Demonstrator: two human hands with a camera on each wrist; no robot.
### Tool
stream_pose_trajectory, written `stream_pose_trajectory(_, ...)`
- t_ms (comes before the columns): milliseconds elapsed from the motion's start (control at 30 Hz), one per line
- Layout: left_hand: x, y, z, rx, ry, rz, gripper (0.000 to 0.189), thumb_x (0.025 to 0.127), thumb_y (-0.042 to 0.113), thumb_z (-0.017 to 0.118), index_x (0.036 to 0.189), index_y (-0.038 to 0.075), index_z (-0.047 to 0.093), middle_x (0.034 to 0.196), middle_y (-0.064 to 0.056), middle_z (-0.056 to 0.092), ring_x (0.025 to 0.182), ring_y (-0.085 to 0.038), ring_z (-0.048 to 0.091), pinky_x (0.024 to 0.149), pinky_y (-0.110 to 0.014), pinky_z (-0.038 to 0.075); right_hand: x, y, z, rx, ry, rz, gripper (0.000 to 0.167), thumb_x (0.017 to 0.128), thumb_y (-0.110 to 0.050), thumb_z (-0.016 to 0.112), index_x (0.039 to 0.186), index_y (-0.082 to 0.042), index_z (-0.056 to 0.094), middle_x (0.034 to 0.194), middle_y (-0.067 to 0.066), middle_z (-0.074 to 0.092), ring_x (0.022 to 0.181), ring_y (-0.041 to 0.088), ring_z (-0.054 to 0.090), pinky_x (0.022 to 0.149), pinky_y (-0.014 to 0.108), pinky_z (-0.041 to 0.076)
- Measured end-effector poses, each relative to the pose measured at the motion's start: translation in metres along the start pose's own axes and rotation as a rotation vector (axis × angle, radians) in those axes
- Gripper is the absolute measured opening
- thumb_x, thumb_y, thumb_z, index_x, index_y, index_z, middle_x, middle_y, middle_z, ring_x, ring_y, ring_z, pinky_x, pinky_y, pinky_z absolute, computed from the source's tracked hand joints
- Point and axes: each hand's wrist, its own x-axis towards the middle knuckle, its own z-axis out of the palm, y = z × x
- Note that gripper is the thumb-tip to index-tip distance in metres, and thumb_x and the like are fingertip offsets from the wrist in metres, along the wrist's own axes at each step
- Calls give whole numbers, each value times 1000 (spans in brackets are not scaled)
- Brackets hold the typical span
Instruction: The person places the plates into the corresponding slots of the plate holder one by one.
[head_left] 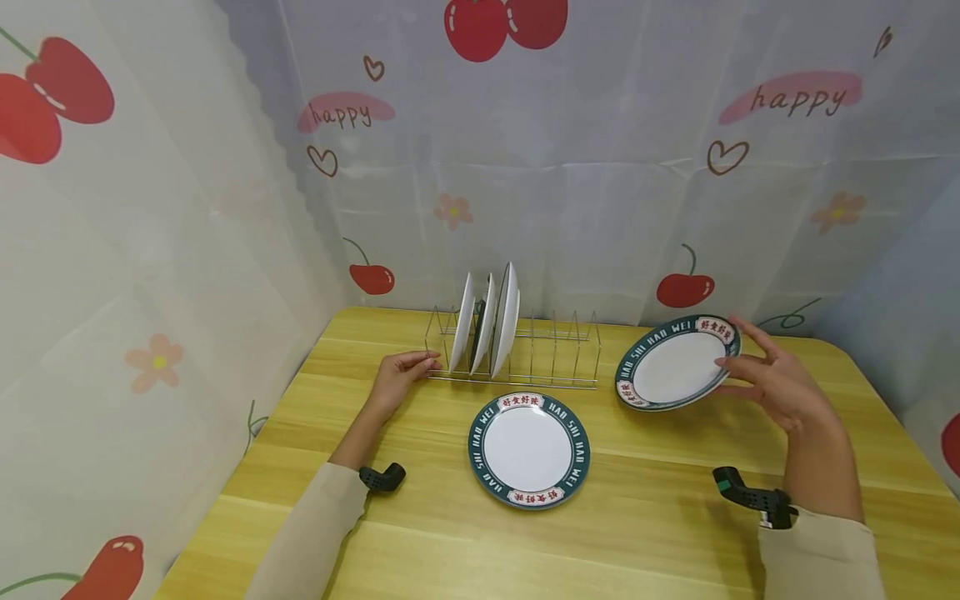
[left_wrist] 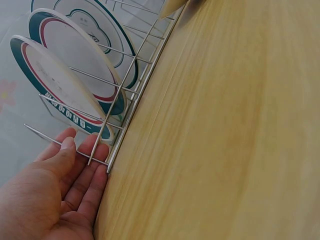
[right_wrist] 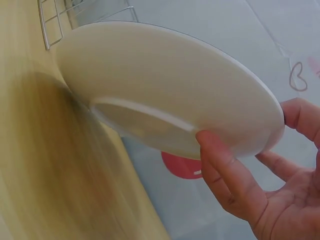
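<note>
My right hand grips the right edge of a white plate with a green lettered rim. This plate is tilted over the table, its pale underside facing the right wrist view. My left hand holds the left end of a wire plate rack, thumb and fingers around the end wire in the left wrist view. Three plates stand upright in the rack's left half, the leftmost plate nearest my left fingers. A matching green-rimmed plate lies face up in front of the rack.
The wooden table meets a cherry-print cloth behind the rack. Bare wire slots show in the rack's right half. Black wrist mounts sit on both forearms, close over the tabletop.
</note>
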Motion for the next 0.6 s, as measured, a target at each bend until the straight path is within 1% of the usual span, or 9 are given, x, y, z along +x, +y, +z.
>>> stream_pose_trajectory(167, -1, 0, 1, -3, 0, 2, 26, 100, 12, 65, 119, -5, 72, 105, -21, 75, 95, -17, 74, 85, -30, 60, -4, -6, 0, 48, -18, -17, 79, 103, -2, 57, 164, -29, 16, 155, 29, 3, 91, 12, 73, 72, 35, 63)
stream_pose_trajectory(300, -1, 0, 1, -6, -1, 6, 26, 100, 11, 65, 119, -6, 72, 104, -19, 75, 95, -17, 74, 85, -30, 61, -6, -12, 0, 64, -27, -38, 76, 104, -2, 55, 165, -27, 16, 156, 25, 2, 91, 12, 73, 71, 34, 63)
stream_pose_trajectory(467, -1, 1, 1, -6, 4, 8, 26, 100, 9, 64, 119, -7, 71, 105, -22, 74, 95, -17, 75, 85, -30, 60, -8, -18, 1, 70, -36, -41, 72, 106, -7, 52, 165, -27, 15, 157, 24, 2, 92, 12, 73, 72, 32, 63)
stream_pose_trajectory(600, -1, 3, 1, -2, 8, 3, 25, 100, 8, 63, 119, -7, 72, 106, -24, 74, 95, -17, 75, 86, -31, 60, -12, -22, 2, 97, -63, -48, 68, 108, -8, 48, 164, -28, 17, 158, 22, 5, 94, 12, 73, 72, 32, 63)
